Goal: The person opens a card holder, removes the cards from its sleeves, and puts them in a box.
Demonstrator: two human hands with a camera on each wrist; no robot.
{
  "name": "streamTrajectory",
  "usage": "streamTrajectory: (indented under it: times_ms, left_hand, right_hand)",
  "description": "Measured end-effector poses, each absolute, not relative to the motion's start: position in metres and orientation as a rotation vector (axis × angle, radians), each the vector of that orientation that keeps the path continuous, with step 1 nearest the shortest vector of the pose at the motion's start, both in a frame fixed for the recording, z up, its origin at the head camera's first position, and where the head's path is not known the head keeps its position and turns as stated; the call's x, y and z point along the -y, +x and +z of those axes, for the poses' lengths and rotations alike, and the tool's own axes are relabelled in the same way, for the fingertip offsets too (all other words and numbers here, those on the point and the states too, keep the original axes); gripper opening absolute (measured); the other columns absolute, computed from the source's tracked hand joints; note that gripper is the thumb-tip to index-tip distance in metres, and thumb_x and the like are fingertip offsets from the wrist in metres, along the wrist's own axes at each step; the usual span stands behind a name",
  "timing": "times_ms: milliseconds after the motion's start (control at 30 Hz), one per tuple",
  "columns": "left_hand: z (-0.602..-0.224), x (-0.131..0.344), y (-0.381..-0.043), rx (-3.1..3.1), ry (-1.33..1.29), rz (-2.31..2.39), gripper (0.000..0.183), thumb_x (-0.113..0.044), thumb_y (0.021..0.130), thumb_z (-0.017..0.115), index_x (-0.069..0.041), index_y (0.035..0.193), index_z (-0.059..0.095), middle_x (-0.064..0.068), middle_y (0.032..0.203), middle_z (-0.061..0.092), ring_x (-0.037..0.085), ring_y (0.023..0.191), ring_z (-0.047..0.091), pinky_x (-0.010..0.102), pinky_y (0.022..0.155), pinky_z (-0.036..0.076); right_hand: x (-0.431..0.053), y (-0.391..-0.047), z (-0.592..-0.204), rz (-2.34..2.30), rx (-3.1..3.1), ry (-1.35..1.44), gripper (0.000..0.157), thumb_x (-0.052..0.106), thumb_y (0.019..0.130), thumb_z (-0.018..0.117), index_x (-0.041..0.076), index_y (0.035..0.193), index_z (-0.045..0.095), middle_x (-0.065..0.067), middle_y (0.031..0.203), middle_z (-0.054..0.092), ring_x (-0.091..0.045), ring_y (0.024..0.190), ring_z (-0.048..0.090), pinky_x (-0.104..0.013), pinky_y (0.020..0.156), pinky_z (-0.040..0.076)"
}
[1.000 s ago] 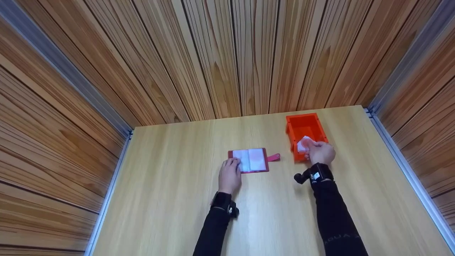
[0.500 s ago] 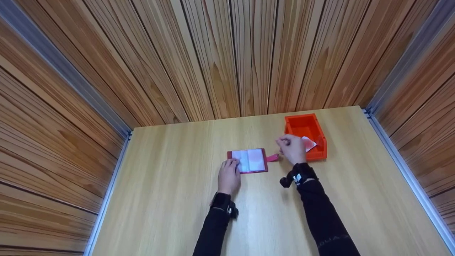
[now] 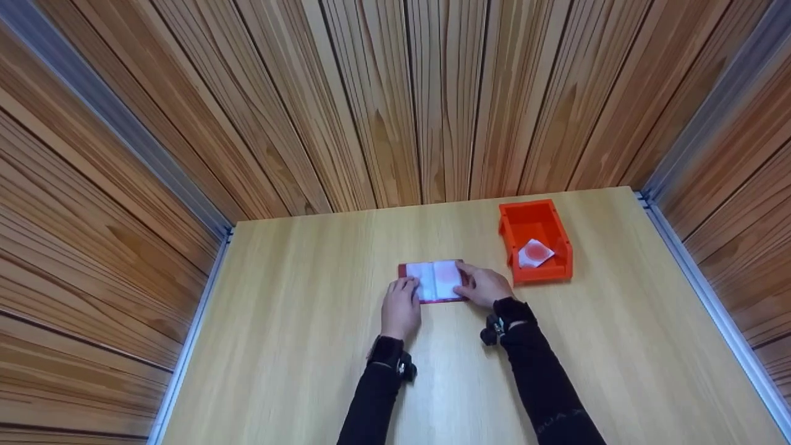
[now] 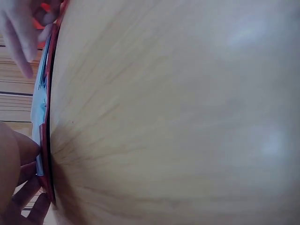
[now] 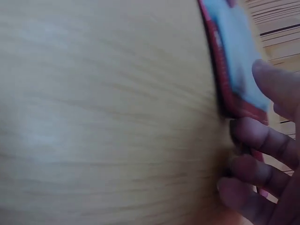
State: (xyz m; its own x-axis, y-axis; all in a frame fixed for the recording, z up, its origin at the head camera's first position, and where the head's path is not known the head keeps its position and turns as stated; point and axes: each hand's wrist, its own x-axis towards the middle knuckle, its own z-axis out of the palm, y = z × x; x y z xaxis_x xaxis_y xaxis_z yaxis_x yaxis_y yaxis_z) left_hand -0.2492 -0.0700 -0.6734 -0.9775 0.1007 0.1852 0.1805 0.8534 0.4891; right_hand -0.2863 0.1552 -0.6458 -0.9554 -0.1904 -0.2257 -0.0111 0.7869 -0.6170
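Note:
A red snap-strap card holder (image 3: 440,279) lies open on the table, its pale, shiny sleeves facing up. At its left edge, my left hand (image 3: 400,309) holds the cover, fingertips over the left sleeve. The left wrist view shows its fingers (image 4: 35,199) bent around the edge of the holder. My right hand (image 3: 488,286) is at the opposite edge, thumb over the right sleeve and fingers curled at the cover's rim. In the right wrist view, those fingers (image 5: 255,136) sit right at the corner. The right hand hides the strap in the head view.
An orange plastic bin (image 3: 565,269) stands right of the holder, toward the back. Inside it lies a white square piece (image 3: 535,253) with a red round mark. Wood-plank walls (image 3: 395,111) enclose the pale wooden table (image 3: 296,321) at the back and both sides.
My right hand has let go of the white square piece, which now lies in the orange bin, and moved left to the card holder's right edge. My left hand has stayed put.

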Motion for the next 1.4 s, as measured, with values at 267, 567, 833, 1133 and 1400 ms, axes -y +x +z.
streamTrajectory:
  times_ms: [267, 567, 833, 1133, 1400]
  left_hand:
    - [-0.676, 0.07, -0.248, 2.852, -0.228, -0.802, 0.032, -0.007, 0.099, 0.063, -0.004, 0.13, 0.07, 0.012, 0.131, 0.067, 0.03, 0.127, 0.059, 0.042, 0.11, 0.049]
    - [-0.673, 0.07, -0.25, 2.864, -0.229, -0.787, 0.032, -0.009, 0.101, 0.061, -0.005, 0.132, 0.069, 0.012, 0.134, 0.066, 0.031, 0.13, 0.058, 0.042, 0.112, 0.047]
    - [-0.676, 0.071, -0.249, 2.844, -0.26, -0.771, 0.033, -0.008, 0.099, 0.063, -0.004, 0.13, 0.07, 0.013, 0.131, 0.068, 0.031, 0.126, 0.06, 0.043, 0.11, 0.048]
    - [-0.675, 0.071, -0.251, 2.858, -0.239, -0.795, 0.033, -0.008, 0.1, 0.063, -0.004, 0.131, 0.07, 0.013, 0.13, 0.068, 0.031, 0.126, 0.06, 0.043, 0.11, 0.048]
    - [-0.673, 0.07, -0.249, 2.871, -0.227, -0.811, 0.034, -0.009, 0.101, 0.062, -0.006, 0.134, 0.068, 0.011, 0.131, 0.067, 0.029, 0.127, 0.059, 0.042, 0.11, 0.048]
  right_hand:
    - [-0.149, -0.285, -0.654, -0.783, -2.778, -0.24, 0.07, 0.04, 0.097, 0.073, 0.022, 0.158, 0.043, -0.018, 0.153, 0.054, -0.037, 0.136, 0.057, -0.057, 0.115, 0.042]
    - [-0.148, -0.285, -0.656, -0.869, -2.81, -0.189, 0.062, 0.034, 0.093, 0.078, 0.024, 0.15, 0.055, -0.014, 0.142, 0.065, -0.032, 0.122, 0.063, -0.053, 0.107, 0.048]
    - [-0.142, -0.284, -0.656, -1.143, -2.888, -0.104, 0.017, 0.022, 0.084, 0.088, 0.013, 0.097, 0.084, -0.005, 0.096, 0.078, -0.025, 0.089, 0.066, -0.04, 0.082, 0.051]
    - [-0.141, -0.287, -0.649, -1.208, -2.839, 0.008, 0.019, 0.02, 0.091, 0.08, 0.01, 0.075, 0.076, 0.0, 0.078, 0.065, -0.02, 0.076, 0.057, -0.029, 0.069, 0.04]
    - [-0.14, -0.286, -0.646, -1.196, -2.77, 0.088, 0.021, 0.021, 0.093, 0.077, 0.01, 0.075, 0.072, -0.001, 0.078, 0.06, -0.022, 0.079, 0.056, -0.031, 0.07, 0.04]
